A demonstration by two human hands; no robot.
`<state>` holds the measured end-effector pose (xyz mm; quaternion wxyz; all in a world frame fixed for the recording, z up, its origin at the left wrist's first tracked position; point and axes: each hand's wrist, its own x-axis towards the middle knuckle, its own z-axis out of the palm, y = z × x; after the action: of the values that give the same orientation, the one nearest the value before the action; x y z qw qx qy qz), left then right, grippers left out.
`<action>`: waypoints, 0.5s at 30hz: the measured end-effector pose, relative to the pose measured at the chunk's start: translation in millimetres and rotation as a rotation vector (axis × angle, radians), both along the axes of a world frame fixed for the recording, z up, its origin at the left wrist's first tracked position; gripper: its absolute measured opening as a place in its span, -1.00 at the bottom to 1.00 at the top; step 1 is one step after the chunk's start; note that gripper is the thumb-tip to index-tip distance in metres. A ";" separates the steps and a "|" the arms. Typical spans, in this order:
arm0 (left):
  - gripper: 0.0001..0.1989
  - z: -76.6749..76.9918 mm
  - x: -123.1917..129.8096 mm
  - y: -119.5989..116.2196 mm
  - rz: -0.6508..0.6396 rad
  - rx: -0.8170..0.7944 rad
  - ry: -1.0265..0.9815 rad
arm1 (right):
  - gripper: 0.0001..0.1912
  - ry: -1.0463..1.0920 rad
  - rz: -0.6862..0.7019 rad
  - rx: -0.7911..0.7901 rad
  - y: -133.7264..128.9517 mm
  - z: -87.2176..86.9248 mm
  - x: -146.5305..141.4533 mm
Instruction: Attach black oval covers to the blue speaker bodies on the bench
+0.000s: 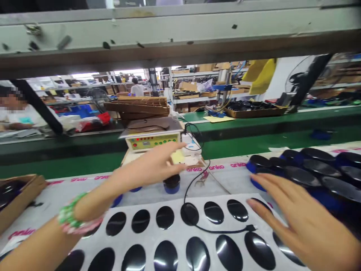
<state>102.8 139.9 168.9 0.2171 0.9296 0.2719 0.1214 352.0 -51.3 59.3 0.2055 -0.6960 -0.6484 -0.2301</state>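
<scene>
My left hand [153, 163], with a green and pink bead bracelet [73, 214] at the wrist, reaches over the table with thumb and fingers apart and nothing between them. Below its fingers stands a small round part, black on top and blue below [172, 184]. My right hand [301, 214] is open too, fingertips beside a cluster of blue-sided round parts with glossy black tops [299, 175]; whether it touches one I cannot tell. Between the hands, rows of glossy black discs [165, 217] lie on a white sheet [176, 232]. A black cable [222, 230] with a plug end crosses them.
A control box with lit buttons [153, 141] stands behind my left hand. Cardboard boxes [21, 201] sit at the left edge. A shelf beam [180, 30] spans overhead. Beyond the green surface [225, 137], a person [19, 111] is at the left.
</scene>
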 end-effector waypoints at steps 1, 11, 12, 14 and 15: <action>-0.49 -1.5 -30.3 -2.0 0.109 0.042 0.052 | -0.52 0.021 0.093 -0.036 8.9 3.4 -17.0; -0.57 -146.0 -193.5 -103.7 0.252 0.696 0.099 | -0.46 0.410 0.626 -0.564 157.4 5.6 -118.0; -0.49 -160.7 -194.6 -110.8 0.285 0.730 0.115 | -0.50 0.448 0.677 -0.586 165.4 5.8 -119.2; -0.35 -184.9 -192.6 -119.9 0.351 0.739 0.143 | -0.55 0.547 0.774 -0.616 171.3 8.7 -120.9; -0.30 -194.0 -190.6 -122.1 0.373 0.726 0.152 | -0.55 0.605 0.811 -0.625 170.3 10.9 -121.9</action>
<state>-87.8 17.8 -25.1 -0.1711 0.8870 0.3905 0.1777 230.1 119.0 70.2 0.2380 -0.4550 -0.8121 0.2772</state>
